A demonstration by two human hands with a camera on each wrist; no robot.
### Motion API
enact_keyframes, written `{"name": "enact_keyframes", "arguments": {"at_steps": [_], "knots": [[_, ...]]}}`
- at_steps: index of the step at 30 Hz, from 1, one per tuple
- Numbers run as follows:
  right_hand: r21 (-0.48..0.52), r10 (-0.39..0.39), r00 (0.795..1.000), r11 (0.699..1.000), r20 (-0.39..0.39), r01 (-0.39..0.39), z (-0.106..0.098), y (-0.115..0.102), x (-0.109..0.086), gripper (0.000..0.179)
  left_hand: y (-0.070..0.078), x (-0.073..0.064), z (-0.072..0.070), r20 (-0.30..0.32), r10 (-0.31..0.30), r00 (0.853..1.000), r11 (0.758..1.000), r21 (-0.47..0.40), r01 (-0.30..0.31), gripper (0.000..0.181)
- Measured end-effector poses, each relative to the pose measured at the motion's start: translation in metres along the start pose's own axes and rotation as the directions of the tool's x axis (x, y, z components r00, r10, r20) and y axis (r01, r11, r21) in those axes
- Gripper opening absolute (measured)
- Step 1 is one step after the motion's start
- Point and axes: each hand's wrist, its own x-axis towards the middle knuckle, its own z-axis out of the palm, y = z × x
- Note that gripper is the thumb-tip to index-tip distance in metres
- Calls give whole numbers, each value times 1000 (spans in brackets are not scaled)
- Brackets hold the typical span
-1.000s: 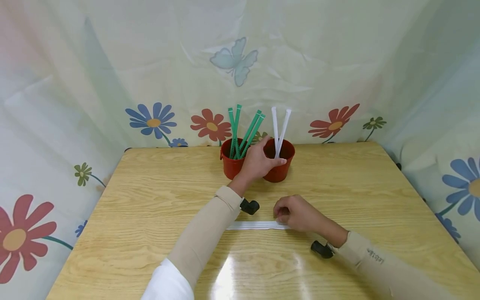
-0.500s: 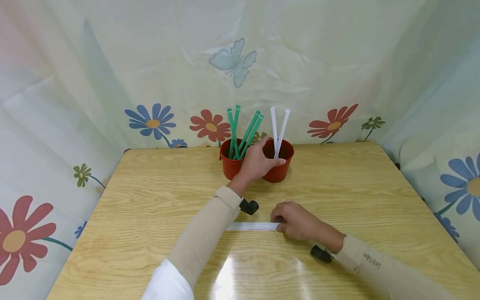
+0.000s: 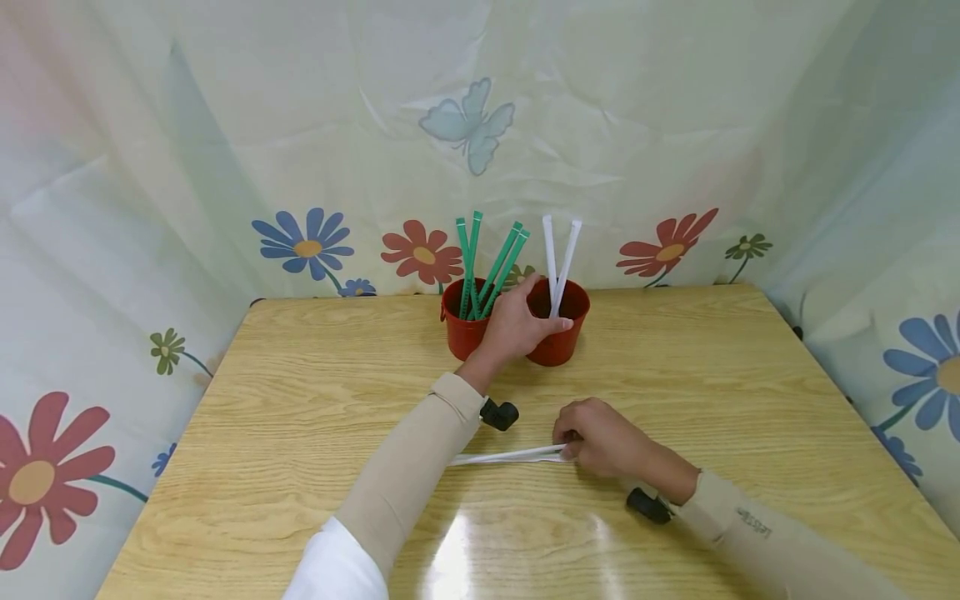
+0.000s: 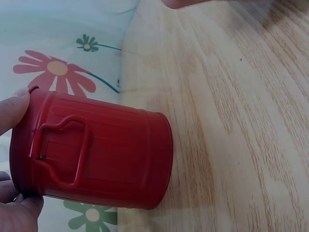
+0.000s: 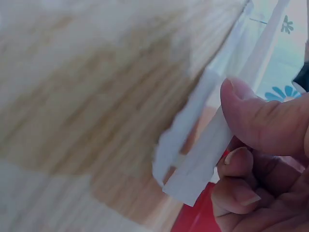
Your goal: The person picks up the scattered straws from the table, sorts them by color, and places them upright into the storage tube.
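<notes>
My left hand (image 3: pixel 517 323) grips the rim of the right-hand red metal bucket (image 4: pixel 111 154), which stands upright at the back of the table with a folding side handle. Two white paper-wrapped straws (image 3: pixel 564 267) lean inside it. Lower down, my right hand (image 3: pixel 603 442) pinches the end of another white paper-wrapped straw (image 5: pixel 203 159) between thumb and fingers, and that end is raised. Beneath it a second white straw (image 5: pixel 181 130) lies flat on the table. My left sleeve hides the far ends of both in the head view.
Touching my left hand's side is a second red bucket (image 3: pixel 461 332) holding several green wrapped straws (image 3: pixel 491 271). A flowered curtain (image 3: pixel 360 125) borders the wooden table (image 3: pixel 315 358) at the back and both sides. Black wrist cameras (image 3: pixel 498 414) sit under both wrists.
My right hand has slid along the white straws on the table, taken hold of one by its right end and lifted that end. The left hand keeps its grip on the bucket.
</notes>
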Motion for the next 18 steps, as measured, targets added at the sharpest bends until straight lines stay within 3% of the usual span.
{"name": "enact_keyframes", "arguments": {"at_steps": [11,18], "knots": [[-31,-52,997,998,-59,50,-21,6,-18,26,0,1,1,-4,-1,1000,1000,-2,1,81],[-10,-136,978,991,-160,136,-36,12,-28,25,0,0,1,-10,-18,1000,1000,7,18,82]]}}
